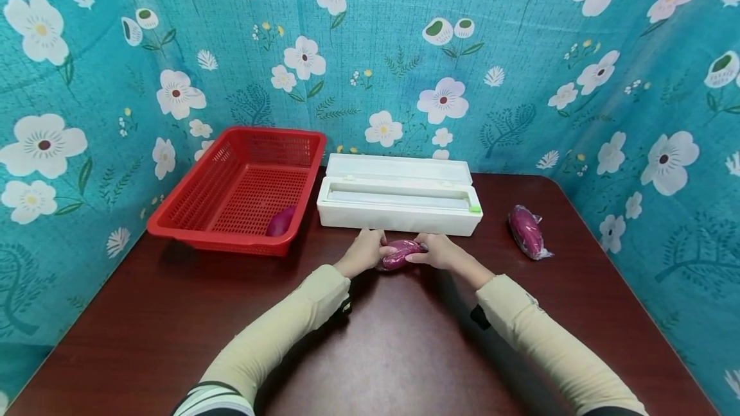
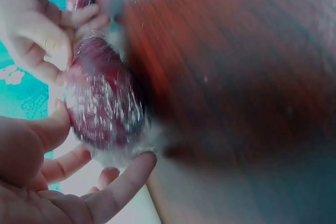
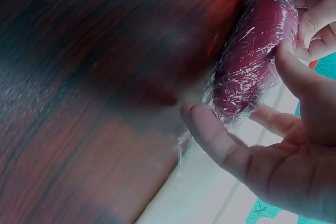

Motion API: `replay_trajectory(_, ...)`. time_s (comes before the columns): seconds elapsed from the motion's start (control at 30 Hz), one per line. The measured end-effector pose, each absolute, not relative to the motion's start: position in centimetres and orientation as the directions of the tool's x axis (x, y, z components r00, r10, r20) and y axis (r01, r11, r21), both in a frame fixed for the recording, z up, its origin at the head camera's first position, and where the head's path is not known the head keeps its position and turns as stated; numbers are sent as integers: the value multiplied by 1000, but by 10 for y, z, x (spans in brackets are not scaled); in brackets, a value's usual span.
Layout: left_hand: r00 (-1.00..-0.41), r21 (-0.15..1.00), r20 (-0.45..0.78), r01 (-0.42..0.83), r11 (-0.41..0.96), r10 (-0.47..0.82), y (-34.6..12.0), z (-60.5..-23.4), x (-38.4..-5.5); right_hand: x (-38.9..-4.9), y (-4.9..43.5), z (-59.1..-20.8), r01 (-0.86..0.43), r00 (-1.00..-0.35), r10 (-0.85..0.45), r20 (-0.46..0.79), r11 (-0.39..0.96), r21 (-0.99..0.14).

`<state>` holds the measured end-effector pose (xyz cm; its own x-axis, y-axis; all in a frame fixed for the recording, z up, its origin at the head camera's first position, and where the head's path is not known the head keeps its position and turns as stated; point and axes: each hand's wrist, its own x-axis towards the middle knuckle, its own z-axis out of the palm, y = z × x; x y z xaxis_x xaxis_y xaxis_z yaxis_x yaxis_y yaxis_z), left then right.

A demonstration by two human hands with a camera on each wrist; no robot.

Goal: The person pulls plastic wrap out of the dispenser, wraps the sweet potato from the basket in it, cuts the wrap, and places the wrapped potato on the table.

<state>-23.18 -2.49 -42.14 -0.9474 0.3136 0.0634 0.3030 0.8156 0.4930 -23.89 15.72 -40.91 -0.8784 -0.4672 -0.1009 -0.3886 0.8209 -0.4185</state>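
Cream sleeves (image 1: 272,332) reach forward across the dark-red worktop (image 1: 405,352), ending in a left hand (image 1: 364,252) and a right hand (image 1: 440,251) that meet over one film-wrapped sweet potato (image 1: 400,255), as its purple-red, tapered shape suggests. It lies directly between the two hands, just in front of the white cling-film dispenser (image 1: 399,216), whose lid is raised. Its long axis runs from one hand to the other, roughly along the dispenser's front, with the right end angled slightly away from the person. Neither hand is nearer: each has an end. Both hands' fingers are clamped on it, thumbs pressed to its side and the other fingers curled about the ends; at the right end the index finger sits beside a wisp of loose film (image 3: 182,148). Well apart to the right lies a second wrapped sweet potato (image 1: 527,233). Over on the left, a red plastic basket (image 1: 173,234) holds a purple piece (image 1: 281,221), partly hidden by its wall.
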Motion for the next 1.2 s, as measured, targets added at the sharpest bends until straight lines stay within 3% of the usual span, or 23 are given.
replay_trajectory(0.23,-956,531,44,269,803,291,-23,-422,-234,-242,155,-411,-323,-903,-416,-106,822,-469)
replay_trajectory(0.53,-917,545,-23,322,774,398,-27,-429,-246,-245,164,-418,-469,-839,-544,-14,736,-489)
replay_trajectory(0.77,-857,535,73,466,705,511,-24,-556,-324,-249,168,-423,-496,-816,-578,-3,702,-511)
replay_trajectory(0.83,-842,525,88,493,694,532,-23,-572,-333,-249,168,-423,-497,-806,-591,-11,688,-528)
replay_trajectory(0.93,-805,529,121,548,648,581,-26,-555,-325,-248,167,-421,-533,-778,-628,-11,669,-518)
replay_trajectory(1.0,-778,542,127,574,614,615,-28,-524,-309,-248,166,-421,-575,-749,-663,-4,652,-495)
replay_trajectory(1.13,-790,593,35,509,623,612,-29,-454,-267,-246,166,-425,-626,-712,-702,24,619,-475)
replay_trajectory(1.2,-806,602,-8,469,647,592,-28,-442,-259,-244,167,-429,-617,-724,-688,52,613,-494)
